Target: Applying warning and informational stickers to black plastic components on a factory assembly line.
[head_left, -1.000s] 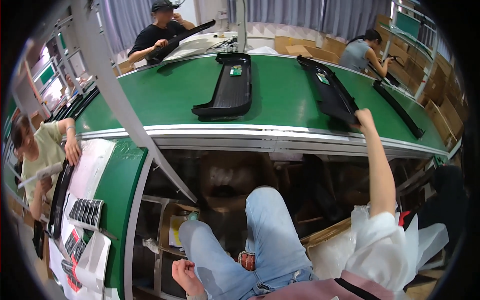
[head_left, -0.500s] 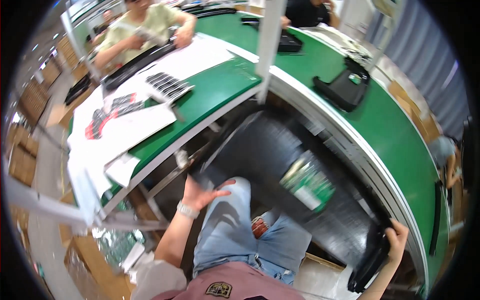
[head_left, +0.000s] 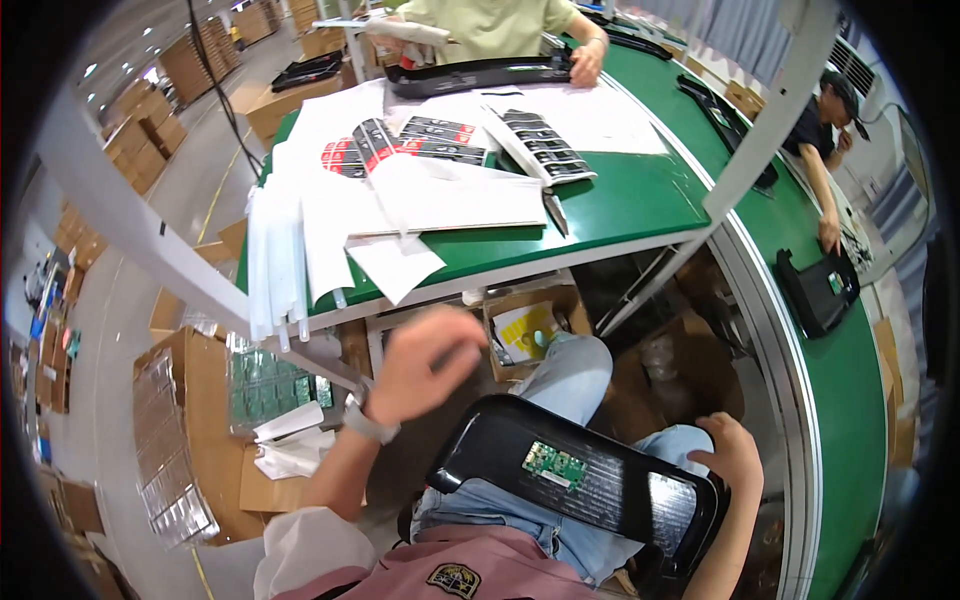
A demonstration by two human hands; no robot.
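Note:
A long black plastic panel (head_left: 590, 480) with a small green circuit board (head_left: 553, 465) on it lies across my lap. My right hand (head_left: 730, 455) grips its right end. My left hand (head_left: 425, 365) hovers blurred above the panel's left end, fingers loosely curled, holding nothing that I can see. Just beyond my left hand is the edge of a green table (head_left: 620, 215) covered with white sheets (head_left: 440, 200) and strips of black-and-red labels (head_left: 400, 145).
A green conveyor (head_left: 850, 380) curves along the right with a black part (head_left: 815, 290) on it. One person works at the table's far end (head_left: 500, 25), another leans over the conveyor (head_left: 820, 130). Open cardboard boxes (head_left: 525, 330) sit below the table, more boxes (head_left: 185, 430) stand on my left.
My view has swung left from the conveyor to the table. The black panel, held low at the right before, now lies across my lap. My left hand has risen from my knee.

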